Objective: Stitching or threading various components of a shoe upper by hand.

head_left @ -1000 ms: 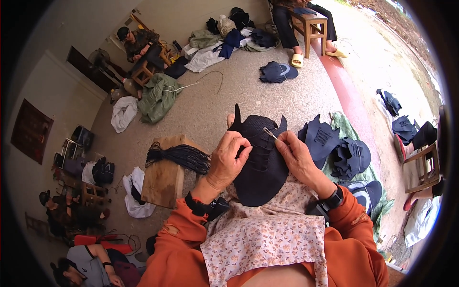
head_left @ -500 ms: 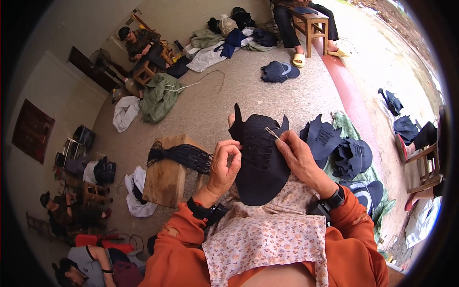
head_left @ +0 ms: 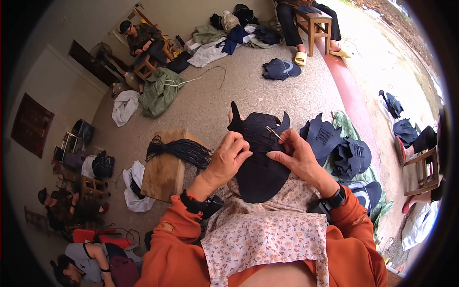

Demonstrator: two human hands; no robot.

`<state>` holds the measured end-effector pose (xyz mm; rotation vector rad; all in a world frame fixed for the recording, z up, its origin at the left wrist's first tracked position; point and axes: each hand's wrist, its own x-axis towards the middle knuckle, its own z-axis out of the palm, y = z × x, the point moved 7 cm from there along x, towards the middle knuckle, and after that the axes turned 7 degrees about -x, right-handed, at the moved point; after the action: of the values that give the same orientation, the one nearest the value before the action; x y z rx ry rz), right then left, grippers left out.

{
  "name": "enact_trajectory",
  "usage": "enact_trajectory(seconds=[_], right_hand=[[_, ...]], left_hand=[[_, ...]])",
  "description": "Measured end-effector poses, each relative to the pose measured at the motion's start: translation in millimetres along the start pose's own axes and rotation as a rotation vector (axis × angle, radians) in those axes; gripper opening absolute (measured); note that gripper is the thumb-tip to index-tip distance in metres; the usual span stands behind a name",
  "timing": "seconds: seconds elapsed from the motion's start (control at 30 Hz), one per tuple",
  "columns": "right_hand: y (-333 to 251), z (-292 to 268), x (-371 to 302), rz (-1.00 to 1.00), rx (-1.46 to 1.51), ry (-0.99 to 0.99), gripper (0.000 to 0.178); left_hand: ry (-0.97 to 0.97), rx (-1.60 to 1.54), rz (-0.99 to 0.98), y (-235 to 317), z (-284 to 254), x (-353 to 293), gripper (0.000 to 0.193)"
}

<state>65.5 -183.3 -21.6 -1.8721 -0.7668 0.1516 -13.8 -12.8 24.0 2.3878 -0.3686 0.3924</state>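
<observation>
A dark navy shoe upper [head_left: 258, 182] lies over my lap, its rounded end toward me and two pointed flaps at the far end. My right hand [head_left: 302, 158] is closed on a thin metal needle [head_left: 275, 133], which slants over the upper's right side. That hand's thumb rests at the middle of the upper. My left hand [head_left: 225, 158] is closed at its left edge, fingers bent and thumb pointing inward. What its fingertips hold, if anything, is too dark to make out. A floral apron [head_left: 267, 244] covers my lap below.
Left of me, a bundle of black laces [head_left: 179, 152] lies on a wooden stool [head_left: 162, 179]. More laced uppers [head_left: 352, 157] are on a green cloth [head_left: 342, 119] at right. One upper [head_left: 279, 70] is on the floor ahead. Several people sit around, one person [head_left: 141, 40] at far left.
My left hand has moved inward and its thumb now reaches over the upper's middle. My right thumb has dropped inward toward it. The needle remains in my right hand.
</observation>
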Motion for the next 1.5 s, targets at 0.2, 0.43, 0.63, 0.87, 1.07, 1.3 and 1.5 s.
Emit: enact_trajectory(seconds=[0.2, 0.43, 0.63, 0.87, 1.07, 1.3, 1.5], right_hand=[[3.8, 0.6, -0.5, 0.021, 0.018, -0.006, 0.039], [9.5, 2.3, -7.0, 0.020, 0.236, -0.046, 0.021], [-31.7, -7.9, -20.1, -0.541, -0.237, 0.053, 0.013], [-45.8, 4.0, -18.3, -0.620, -0.503, -0.037, 0.018], [-52.7, 14.2, -19.1, -0.612, -0.638, -0.049, 0.016], [-52.6, 17.2, -22.5, -0.559, -0.710, -0.164, 0.014], [-32.7, 6.2, -28.0, -0.322, -0.424, -0.133, 0.016]], left_hand=[[-0.059, -0.770, -0.451, -28.6, -5.5, -13.7, 0.025], [0.257, -0.672, -0.416, -54.8, 8.8, -11.7, 0.049], [0.384, -0.777, -0.546, -78.2, 13.1, 8.9, 0.061], [0.573, -0.686, -0.468, -79.8, 7.5, 13.6, 0.035], [0.609, -0.606, -0.416, -90.1, 14.0, 11.6, 0.023], [0.614, -0.907, -0.439, -100.9, 29.0, 17.0, 0.020], [0.634, -0.954, -0.497, -103.8, 32.1, 12.6, 0.021]])
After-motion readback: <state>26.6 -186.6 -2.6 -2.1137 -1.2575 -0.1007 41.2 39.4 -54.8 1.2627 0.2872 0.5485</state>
